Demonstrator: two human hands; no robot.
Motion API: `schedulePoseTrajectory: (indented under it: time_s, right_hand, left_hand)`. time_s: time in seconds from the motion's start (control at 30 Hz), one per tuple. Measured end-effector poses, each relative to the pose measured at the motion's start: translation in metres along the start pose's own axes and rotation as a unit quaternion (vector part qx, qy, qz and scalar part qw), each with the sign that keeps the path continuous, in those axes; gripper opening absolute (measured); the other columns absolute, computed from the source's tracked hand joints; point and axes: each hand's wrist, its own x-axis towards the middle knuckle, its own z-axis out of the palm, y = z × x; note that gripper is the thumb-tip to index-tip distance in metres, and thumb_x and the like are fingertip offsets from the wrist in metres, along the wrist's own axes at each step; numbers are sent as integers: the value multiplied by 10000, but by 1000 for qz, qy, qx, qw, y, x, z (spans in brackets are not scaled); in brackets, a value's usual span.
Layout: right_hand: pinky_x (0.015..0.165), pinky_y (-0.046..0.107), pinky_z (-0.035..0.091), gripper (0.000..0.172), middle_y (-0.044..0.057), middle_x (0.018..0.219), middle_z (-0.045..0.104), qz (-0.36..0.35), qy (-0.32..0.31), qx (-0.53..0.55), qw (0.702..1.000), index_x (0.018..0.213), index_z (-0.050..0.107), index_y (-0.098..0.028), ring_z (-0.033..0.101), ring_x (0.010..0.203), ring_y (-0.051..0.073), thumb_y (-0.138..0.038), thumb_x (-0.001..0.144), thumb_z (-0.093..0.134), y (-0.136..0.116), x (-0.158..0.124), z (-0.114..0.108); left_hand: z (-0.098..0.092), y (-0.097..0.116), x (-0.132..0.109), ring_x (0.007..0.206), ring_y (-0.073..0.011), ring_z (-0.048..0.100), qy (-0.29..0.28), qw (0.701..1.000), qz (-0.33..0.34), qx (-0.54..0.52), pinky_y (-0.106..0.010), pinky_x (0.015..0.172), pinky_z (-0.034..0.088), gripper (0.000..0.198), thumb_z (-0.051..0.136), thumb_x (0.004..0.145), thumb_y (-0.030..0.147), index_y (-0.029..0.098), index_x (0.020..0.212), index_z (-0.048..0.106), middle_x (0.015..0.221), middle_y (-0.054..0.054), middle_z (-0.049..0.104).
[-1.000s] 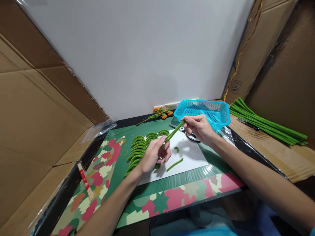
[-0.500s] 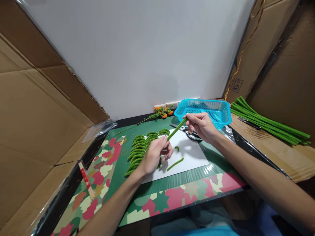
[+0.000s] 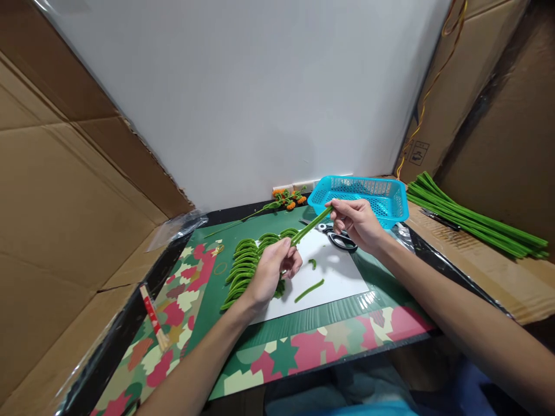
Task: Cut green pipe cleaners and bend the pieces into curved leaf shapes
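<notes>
Nearest me, the mat shows its leaf-patterned border, laid over the black counter. Near left lies one packet with a red band; pale marks run down it, too small to read. On the white sheet I count two green scraps: one straight, and, a little farther, one short and bent.

Left of them the left hand pinches the near end of a green stem, between thumb and forefinger. The stem slants up to the far right, clear of the sheet, where the right hand pinches its other end. Curved pieces lie in at least three stacks beyond the left hand, which partly hides them, so I can't count them.

Beyond the right hand sits one pair of scissors. On the cardboard at right are one dark tool and a bundle, too tight to count. Farther stand one blue basket and, to its left, one flower sprig with several orange heads. On the far right cardboard is a boxed printed symbol, its lettering unreadable.
</notes>
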Motion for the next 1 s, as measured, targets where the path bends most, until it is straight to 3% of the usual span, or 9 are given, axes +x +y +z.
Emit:
schedulePoseTrajectory:
  time_s: [0.2,0.67,0.9,1.0]
  right_hand:
    - [439,247,507,315,-9,673,690,-8,-5,-9,1000,821,821,-175,514,448,66,-472,760,907,-1,1,-2]
    - [477,266,529,292,12,678,717,2,-20,-26,999,838,845,-201,572,463,83,-483,777,890,5,-2,3]
    - [457,256,528,310,8,653,711,-5,-6,-27,1000,811,835,-183,571,444,87,-482,760,896,4,-1,1]
    - [450,258,528,320,11,653,710,-8,-4,-19,1000,825,830,-169,567,442,87,-474,760,898,5,-1,-2]
  left_hand:
    - [-1,-3,2,593,-123,461,16,1000,9,15,-236,569,378,476,552,992,612,203,765,466,652,-13,595]
    - [-3,0,2,616,-141,350,0,999,-1,32,-269,608,337,428,549,982,482,217,678,405,640,15,427]
    - [-4,-4,2,664,-130,303,-1,998,70,3,-250,615,321,481,623,994,545,215,735,388,726,37,325]
    - [-4,-7,5,664,-125,330,25,997,75,-18,-244,606,321,497,656,969,576,207,737,415,723,35,362]
